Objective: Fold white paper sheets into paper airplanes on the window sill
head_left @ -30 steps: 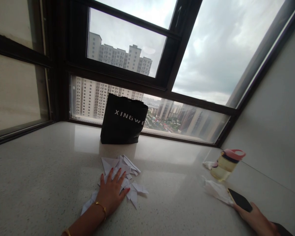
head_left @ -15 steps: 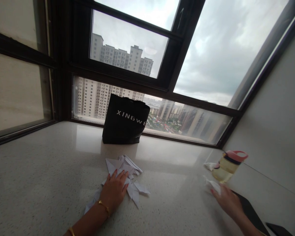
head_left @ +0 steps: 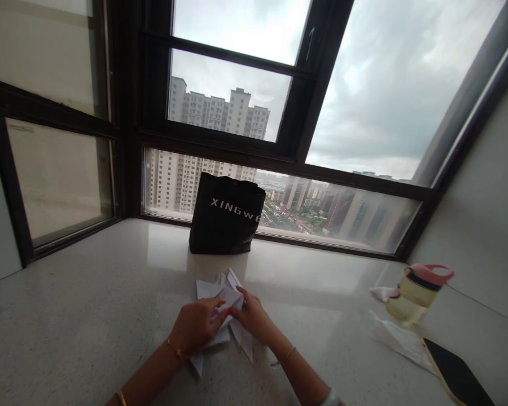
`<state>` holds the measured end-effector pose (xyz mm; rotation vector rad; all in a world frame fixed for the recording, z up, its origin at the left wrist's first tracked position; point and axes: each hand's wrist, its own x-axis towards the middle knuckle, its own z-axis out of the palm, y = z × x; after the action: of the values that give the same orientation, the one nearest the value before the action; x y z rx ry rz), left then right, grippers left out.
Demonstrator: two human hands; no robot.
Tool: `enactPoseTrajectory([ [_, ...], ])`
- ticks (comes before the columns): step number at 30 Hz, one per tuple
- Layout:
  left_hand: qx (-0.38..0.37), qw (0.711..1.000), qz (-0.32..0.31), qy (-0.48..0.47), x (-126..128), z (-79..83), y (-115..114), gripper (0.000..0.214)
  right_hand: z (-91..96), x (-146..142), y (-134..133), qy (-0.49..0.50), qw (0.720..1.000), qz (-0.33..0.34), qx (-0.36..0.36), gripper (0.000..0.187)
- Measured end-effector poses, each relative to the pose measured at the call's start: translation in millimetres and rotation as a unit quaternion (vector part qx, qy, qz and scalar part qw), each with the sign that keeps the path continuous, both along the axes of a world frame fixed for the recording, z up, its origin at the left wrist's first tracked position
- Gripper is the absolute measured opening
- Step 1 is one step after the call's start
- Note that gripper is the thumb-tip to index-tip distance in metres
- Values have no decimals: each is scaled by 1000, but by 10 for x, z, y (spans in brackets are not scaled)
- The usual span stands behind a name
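A pile of white folded paper pieces (head_left: 220, 293) lies on the pale speckled countertop (head_left: 88, 304) in front of me. My left hand (head_left: 195, 330), with a gold bracelet at the wrist, rests on the left side of the pile with its fingers curled over the papers. From the right, my right hand (head_left: 254, 316) comes in and presses its fingers into the same pile. Both hands touch the papers and nearly meet each other.
A black bag (head_left: 226, 214) with white letters stands behind the pile against the window. At the right are a yellow bottle with a pink lid (head_left: 417, 287), crumpled white paper (head_left: 400, 338) and a black phone (head_left: 455, 378). Dark window frames border the counter.
My right hand left the phone and the crumpled paper at the right and crossed to the paper pile. My left hand has curled its fingers, and the papers are drawn closer together.
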<state>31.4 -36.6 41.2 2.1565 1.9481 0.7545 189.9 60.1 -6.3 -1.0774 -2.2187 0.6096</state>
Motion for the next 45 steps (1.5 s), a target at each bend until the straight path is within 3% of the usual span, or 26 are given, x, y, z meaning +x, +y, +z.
enactPoseTrajectory([
  [3,4,999,35,-22,-59,-29,29,33,-10,41,-58,-15,1000,-21,2,43],
  [6,22,997,70,21,-114,-141,110,38,-8,135,-97,12,998,-52,19,40],
  [10,-43,991,117,56,-122,-335,146,55,-44,163,-125,56,991,-115,31,45],
  [14,-29,999,45,7,-93,-444,96,54,-105,91,-169,48,994,-97,1,52],
  [19,42,992,-59,-106,-61,-521,93,50,-103,55,-270,136,991,1,-4,50],
  [24,116,980,-74,-144,-92,-494,114,40,-24,102,-341,194,981,16,-15,31],
  [27,148,975,-61,-153,-128,-402,85,36,5,128,-357,203,978,-26,-25,35],
  [32,141,976,4,-169,-178,-325,53,33,-23,162,-338,238,964,-116,-5,42],
  [34,139,974,34,-173,-207,-347,72,31,-42,191,-314,226,964,-139,-11,47],
  [39,113,973,80,-186,-268,-418,139,27,-64,285,-219,106,983,-149,-17,37],
  [45,57,965,49,-250,-220,-418,132,28,-137,309,-136,-7,982,-190,-3,35],
])
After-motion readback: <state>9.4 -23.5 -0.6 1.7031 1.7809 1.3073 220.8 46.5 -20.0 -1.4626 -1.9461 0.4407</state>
